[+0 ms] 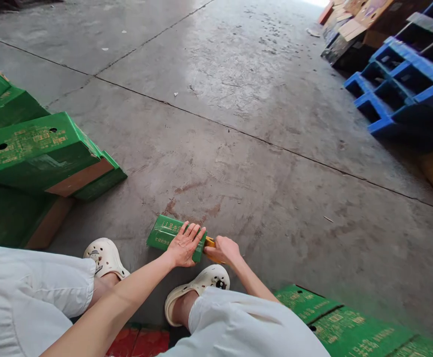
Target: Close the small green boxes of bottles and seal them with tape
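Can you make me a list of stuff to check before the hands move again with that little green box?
1. Left hand spread on the small green box: ok.
2. Box down on the concrete floor: ok.
3. Right hand gripping the yellow-orange tool: ok.
4. Left fingers well away from the tool: not ok, they look very close to it.
5. Right clog well away from the box: not ok, it's right beside it.
6. Tool's working edge touching the box: cannot tell, it's hidden.
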